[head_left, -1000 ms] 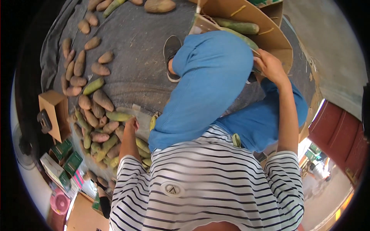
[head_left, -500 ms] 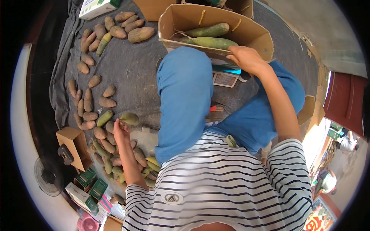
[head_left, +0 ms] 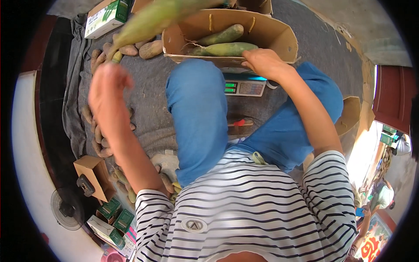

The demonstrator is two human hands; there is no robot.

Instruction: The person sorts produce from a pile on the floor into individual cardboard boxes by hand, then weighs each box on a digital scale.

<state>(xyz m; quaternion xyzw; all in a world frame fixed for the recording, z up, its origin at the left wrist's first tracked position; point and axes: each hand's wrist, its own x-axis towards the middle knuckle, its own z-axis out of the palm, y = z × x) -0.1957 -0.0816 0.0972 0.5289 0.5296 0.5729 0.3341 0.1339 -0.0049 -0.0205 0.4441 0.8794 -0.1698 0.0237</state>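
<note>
My left hand (head_left: pixel 109 83), blurred by motion, is raised at the left and grips a long green radish (head_left: pixel 157 22) by its narrow end. The radish slants up and right across the upper edge of the view, its far end over the back corner of an open cardboard box (head_left: pixel 279 37). My right hand (head_left: pixel 264 63) grasps the near rim of that box at its right part. Inside lie two green radishes, a front one (head_left: pixel 231 49) and a darker one (head_left: pixel 224 35) behind it. The box rests on a digital scale (head_left: pixel 246 88), partly hidden by my knee.
Brownish radishes (head_left: pixel 151 49) lie on the dark cloth (head_left: pixel 148 83), several more in a pile (head_left: pixel 122 177) at lower left. A printed carton (head_left: pixel 107 18) stands at upper left. A red-handled tool (head_left: pixel 240 123) lies between my legs. A fan (head_left: pixel 65 209) stands far left; people (head_left: pixel 384 196) are far right.
My left hand has risen from the radish pile toward the box, carrying the green radish up with it. My right hand remains on the box rim. The scale's lit display has come into view.
</note>
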